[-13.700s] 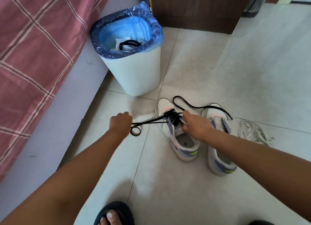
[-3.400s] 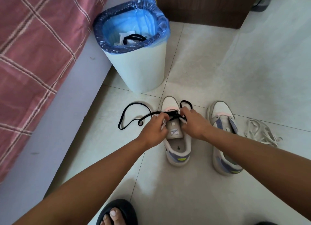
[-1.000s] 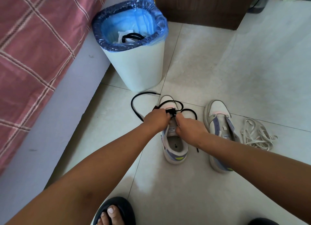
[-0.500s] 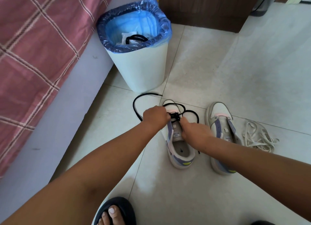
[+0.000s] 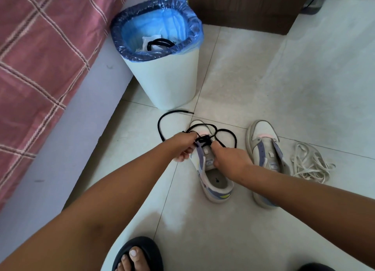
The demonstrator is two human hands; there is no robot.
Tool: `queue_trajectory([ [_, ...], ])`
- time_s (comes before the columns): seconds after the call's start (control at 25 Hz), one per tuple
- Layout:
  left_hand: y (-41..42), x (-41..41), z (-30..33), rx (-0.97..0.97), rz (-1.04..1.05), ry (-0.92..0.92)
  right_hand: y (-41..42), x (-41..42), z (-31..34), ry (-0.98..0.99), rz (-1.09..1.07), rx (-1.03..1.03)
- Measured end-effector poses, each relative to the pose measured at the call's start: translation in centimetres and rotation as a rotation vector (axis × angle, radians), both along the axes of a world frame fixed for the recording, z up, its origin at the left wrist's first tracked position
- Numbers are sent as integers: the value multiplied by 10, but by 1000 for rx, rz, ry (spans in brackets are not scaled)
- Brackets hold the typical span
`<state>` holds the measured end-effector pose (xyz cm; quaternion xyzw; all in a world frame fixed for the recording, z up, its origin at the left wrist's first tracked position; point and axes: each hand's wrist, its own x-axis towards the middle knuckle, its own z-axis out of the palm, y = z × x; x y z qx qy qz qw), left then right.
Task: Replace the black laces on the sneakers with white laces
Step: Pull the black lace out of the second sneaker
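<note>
Reaching forward and down from the near edge of the view, both bare forearms converge on the left sneaker [image 5: 211,169] standing on the tiled floor [image 5: 263,78]. The left hand [image 5: 182,147] sits at the shoe's left side with its fingers curled, pinching the black lace [image 5: 225,131] near the lowest eyelets; its knuckles face up and the fingertips fold under. The right hand [image 5: 229,159] lies over the tongue, back of the hand upward, fingers bent down and gripping the same lace where it bunches into a dark knot at the front of the eyelet rows. From there the lace spills forward in loose loops over the toe cap, and one long end arcs out to the left across the floor, its tip lying just before the base of the waste bin [image 5: 162,72].

The right sneaker [image 5: 263,155] stands just beside the first, toe pointing the same way, with no lace in its eyelets. A tangled heap of white laces [image 5: 308,163] lies on the floor just beyond its outer side, touching or almost touching it. The bin, lined with a blue bag [image 5: 158,19], holds another black lace [image 5: 160,42] on top of some white paper. A bed with a pink checked cover [image 5: 40,57] runs along the floor's left edge, and a foot in a dark sandal [image 5: 138,254] shows at the near edge.
</note>
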<state>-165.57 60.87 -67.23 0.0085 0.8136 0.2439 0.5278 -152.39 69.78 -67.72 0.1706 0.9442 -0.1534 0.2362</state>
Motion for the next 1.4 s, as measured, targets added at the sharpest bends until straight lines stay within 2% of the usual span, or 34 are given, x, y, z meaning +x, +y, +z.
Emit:
queue_trajectory([
  [0.04, 2, 6, -2, 62, 70, -113, 0, 0, -1, -1, 5, -2],
  [0.08, 1, 8, -3, 97, 23, -88, 0, 1, -1, 1, 5, -4],
  [0.12, -4, 6, -3, 110, -149, 83, 2, 1, -1, 3, 1, -2],
  [0.2, -17, -13, -7, -120, -654, 636, 5, 2, 0, 4, 2, 9],
  [0.24, -23, -23, -8, -262, -774, 826, 5, 2, 1, 8, -3, 5],
  [0.28, -26, -31, -6, -366, -787, 905, 3, 1, 2, 11, -2, 2],
  [0.32, -28, -36, -3, -409, -717, 835, 0, 0, 2, 9, 20, 6],
  [0.36, -30, -38, -6, -340, -513, 667, -4, 0, 2, -5, 57, 18],
  [0.44, -28, -30, -2, -175, -38, 46, -11, -1, 1, -19, 95, 36],
  [0.48, -27, -21, -2, -135, 7, -155, -12, -1, 1, -19, 94, 40],
  [0.52, -27, -12, -4, -92, 4, -241, -12, -1, 2, -26, 91, 42],
  [0.6, -31, 0, -8, 18, 18, -192, -10, 0, 4, -31, 87, 40],
  [0.68, -39, -2, -10, 58, -43, 39, -9, 0, 4, -20, 91, 40],
  [0.76, -54, -28, -16, -211, -351, 493, -7, 1, 3, -25, 64, 10],
  [0.8, -64, -45, -14, -351, -395, 657, -5, 1, 3, -29, 40, -15],
  [0.84, -75, -61, -13, -427, -361, 717, -4, 1, 3, -27, 21, -34],
  [0.88, -83, -69, -11, -423, -290, 671, -3, 1, 3, -22, 13, -45],
  [0.92, -84, -69, -7, -343, -189, 516, -3, 1, 4, -19, 14, -49],
  [1.0, -77, -42, 0, -187, -81, 84, -4, 2, 5, -11, 22, -52],
  [1.08, -63, -7, 2, -77, -48, -183, -4, 2, 5, -7, 31, -60],
  [1.16, -47, 13, -4, 42, 39, -229, -4, 2, 5, -3, 28, -60],
  [1.28, -31, 17, -7, 148, 129, -186, -3, 3, 6, -2, 18, -61],
  [1.4, -44, -9, -12, 111, 12, 25, 1, 4, 7, 2, -34, -76],
])
